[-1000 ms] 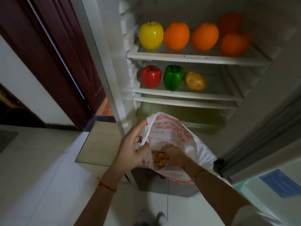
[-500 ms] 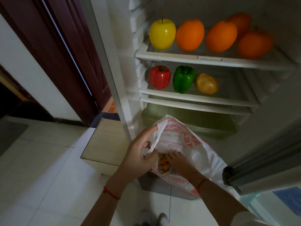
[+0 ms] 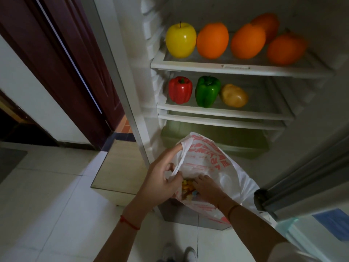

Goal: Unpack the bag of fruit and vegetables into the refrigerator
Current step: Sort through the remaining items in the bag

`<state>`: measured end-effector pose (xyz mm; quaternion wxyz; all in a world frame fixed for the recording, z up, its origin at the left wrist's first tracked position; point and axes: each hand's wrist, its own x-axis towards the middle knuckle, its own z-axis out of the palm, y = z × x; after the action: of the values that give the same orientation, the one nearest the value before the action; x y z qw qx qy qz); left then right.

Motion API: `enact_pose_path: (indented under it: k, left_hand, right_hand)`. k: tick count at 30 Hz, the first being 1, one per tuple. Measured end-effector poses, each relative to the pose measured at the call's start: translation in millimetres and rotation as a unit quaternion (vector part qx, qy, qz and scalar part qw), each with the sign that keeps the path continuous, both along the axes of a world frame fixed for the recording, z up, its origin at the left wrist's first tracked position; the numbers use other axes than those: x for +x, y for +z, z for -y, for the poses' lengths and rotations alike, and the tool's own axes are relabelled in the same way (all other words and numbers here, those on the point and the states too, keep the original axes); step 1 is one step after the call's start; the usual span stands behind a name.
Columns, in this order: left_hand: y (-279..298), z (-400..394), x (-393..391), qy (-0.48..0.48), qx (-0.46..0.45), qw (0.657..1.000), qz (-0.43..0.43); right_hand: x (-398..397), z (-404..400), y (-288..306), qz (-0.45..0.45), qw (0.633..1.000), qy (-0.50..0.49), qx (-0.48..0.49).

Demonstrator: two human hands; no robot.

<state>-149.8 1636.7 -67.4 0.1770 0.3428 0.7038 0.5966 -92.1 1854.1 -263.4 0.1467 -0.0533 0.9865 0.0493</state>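
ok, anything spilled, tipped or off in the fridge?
Nothing stands out. The yellow apple and oranges sit on the top shelf, the peppers and potato below. No spills or damage visible.

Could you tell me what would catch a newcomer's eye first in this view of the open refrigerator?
The bright fruit on the upper shelf: a yellow apple at the left, with four oranges beside it. On the shelf below stand a red pepper, a green pepper and a potato. In front, the left hand holds open a white plastic bag while the right hand reaches inside.
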Motion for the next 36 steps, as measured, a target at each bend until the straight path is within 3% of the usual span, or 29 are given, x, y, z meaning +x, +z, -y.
enact_pose_path:
  k: [3,6,11,15,19,23,26,29,34,36]
  left_hand:
    - [0,0,-3,0.003,-0.003,1.0,0.0]
    - [2,-4,-7,0.004,0.001,1.0,-0.014]
    - [3,-11,-11,-0.025,-0.001,1.0,-0.003]
    - [7,-24,-8,-0.051,-0.015,0.999,-0.009]
    - [8,-44,-2,-0.065,-0.016,0.997,-0.023]
    - [9,-60,6,-0.093,-0.025,0.995,-0.028]
    - [6,-69,8,-0.106,-0.027,0.993,-0.037]
    - [-1,-74,7,-0.109,-0.041,0.992,-0.039]
    - [-9,-81,5,-0.127,-0.049,0.99,-0.043]
    - [-10,-85,5,-0.128,-0.052,0.989,-0.048]
  right_hand:
    - [3,-2,8,-0.003,0.999,-0.025,-0.023]
    - [6,-3,24,-0.018,0.986,-0.114,-0.12]
    - [12,0,59,-0.111,0.933,-0.228,-0.253]
    - [23,4,95,-0.223,0.882,-0.298,-0.291]
    - [45,7,137,-0.303,0.787,-0.358,-0.4]
    - [77,7,168,-0.299,0.704,-0.428,-0.482]
    - [105,3,184,-0.328,0.606,-0.47,-0.552]
    - [139,-7,186,-0.368,0.551,-0.548,-0.511]
    - [196,-18,168,-0.383,0.505,-0.636,-0.441]
    - [215,-20,161,-0.369,0.502,-0.662,-0.418]
